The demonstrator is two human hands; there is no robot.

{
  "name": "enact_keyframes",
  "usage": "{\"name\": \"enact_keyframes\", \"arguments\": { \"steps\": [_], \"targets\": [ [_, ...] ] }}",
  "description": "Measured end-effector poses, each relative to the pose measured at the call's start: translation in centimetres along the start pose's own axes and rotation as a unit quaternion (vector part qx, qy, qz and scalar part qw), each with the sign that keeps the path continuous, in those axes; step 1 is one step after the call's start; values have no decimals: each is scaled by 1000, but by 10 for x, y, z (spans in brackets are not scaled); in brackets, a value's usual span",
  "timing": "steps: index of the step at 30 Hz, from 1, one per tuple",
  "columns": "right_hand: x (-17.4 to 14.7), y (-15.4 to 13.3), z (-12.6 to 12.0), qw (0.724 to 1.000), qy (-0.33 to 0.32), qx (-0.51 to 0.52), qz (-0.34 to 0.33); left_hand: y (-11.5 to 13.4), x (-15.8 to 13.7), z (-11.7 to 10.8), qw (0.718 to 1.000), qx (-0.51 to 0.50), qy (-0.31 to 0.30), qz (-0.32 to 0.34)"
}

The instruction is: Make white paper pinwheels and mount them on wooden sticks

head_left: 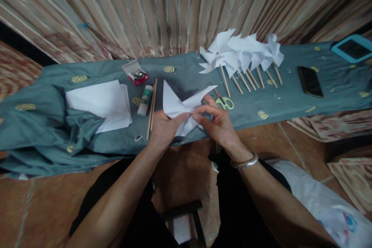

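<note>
A white paper pinwheel (186,104) is held between my two hands, just above the near edge of the cloth-covered table. My left hand (164,126) grips its left side, the thumb pressed near the centre. With thumb and index finger pinched at the centre, my right hand (216,122) meets the left thumb there; whatever small piece lies in that pinch is hidden. The pinwheel's blades stick up and outward, and no stick shows on it. Left of my hands lie loose wooden sticks (152,104) and a glue stick (145,100). Green-handled scissors (224,102) rest just beyond my right hand.
Several finished pinwheels (241,52) on sticks lie at the back. White paper sheets (99,102) are stacked at left, near a small red box (136,73) of metal pins. A phone (310,81) and a blue-framed tablet (353,48) lie right. A plastic bag (316,197) sits on the floor.
</note>
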State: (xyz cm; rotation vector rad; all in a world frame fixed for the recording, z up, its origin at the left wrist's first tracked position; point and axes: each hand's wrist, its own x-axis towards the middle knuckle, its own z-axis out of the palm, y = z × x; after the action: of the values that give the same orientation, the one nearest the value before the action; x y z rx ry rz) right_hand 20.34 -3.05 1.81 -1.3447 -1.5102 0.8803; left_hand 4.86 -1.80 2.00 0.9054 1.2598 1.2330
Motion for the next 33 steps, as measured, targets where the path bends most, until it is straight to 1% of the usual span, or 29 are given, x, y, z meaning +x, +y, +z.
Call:
{"name": "enact_keyframes", "arguments": {
  "steps": [4, 9, 12, 15, 19, 26, 33],
  "targets": [
    [0, 1, 0, 1000, -4, 6, 9, 2, -1, 0, 1000, 9, -5, 4],
    [2, 1, 0, 999, -18, 26, 13, 0, 0, -2, 999, 12, -27, 17],
    [2, 1, 1, 999, -17, 37, 32, -2, 1, -3, 999, 15, -46, 3],
    [2, 2, 2, 997, -14, 47, 53, -4, 2, -4, 998, 5, -66, 15],
    [2, 2, 3, 997, -18, 59, 51, -4, 3, -5, 997, -10, -61, 36],
    [2, -2, 4, 995, -37, 75, 57, -4, 4, -9, 998, -1, -56, 13],
    [4, 1, 8, 995, -21, 80, 52, -4, 5, -12, 999, 7, -51, 2]
  ]
}}
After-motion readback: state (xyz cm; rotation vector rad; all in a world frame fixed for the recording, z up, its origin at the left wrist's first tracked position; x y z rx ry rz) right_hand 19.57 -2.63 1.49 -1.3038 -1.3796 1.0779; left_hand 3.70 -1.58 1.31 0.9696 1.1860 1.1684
